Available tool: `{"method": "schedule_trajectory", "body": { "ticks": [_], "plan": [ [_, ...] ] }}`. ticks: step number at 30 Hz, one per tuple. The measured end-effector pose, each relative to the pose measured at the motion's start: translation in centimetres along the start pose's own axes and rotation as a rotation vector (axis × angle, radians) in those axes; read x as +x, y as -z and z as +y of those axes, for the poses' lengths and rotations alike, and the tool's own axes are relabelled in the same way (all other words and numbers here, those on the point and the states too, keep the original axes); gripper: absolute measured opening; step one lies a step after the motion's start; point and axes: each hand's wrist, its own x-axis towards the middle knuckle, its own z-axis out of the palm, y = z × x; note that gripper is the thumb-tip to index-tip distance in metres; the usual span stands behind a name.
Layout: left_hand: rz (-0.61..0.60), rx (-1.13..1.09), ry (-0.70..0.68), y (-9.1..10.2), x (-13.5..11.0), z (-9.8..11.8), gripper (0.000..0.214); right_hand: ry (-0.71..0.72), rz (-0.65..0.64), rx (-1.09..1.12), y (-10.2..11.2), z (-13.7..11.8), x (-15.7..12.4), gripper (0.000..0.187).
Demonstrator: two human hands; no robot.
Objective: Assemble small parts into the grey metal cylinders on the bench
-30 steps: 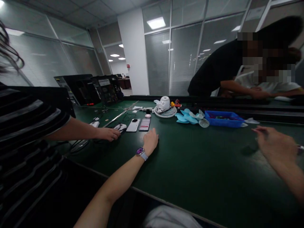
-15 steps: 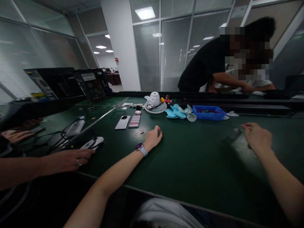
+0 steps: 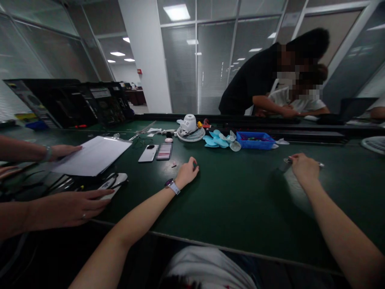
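On the green tabletop (image 3: 234, 204), steady the slim metal piece (image 3: 288, 160) pinched in right hand (image 3: 305, 170); rest left hand (image 3: 186, 175), loosely open, well left of the pinching fingers (image 3: 297, 157).

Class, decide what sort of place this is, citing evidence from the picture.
Probably an electronics workshop or repair room: opened computer cases stand at the far left, while a white fan housing and loose light-blue fan blades lie on a long green workbench.
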Motion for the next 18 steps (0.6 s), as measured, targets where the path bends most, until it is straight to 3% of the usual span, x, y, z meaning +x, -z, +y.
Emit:
{"method": "schedule_trajectory", "body": {
  "ticks": [18],
  "plan": [
    [-0.023, 0.033, -0.014, -0.2, 0.0, -0.3, 0.022, 0.058, -0.092, -0.008, 1.2, -0.8, -0.8, 0.04]
  ]
}}
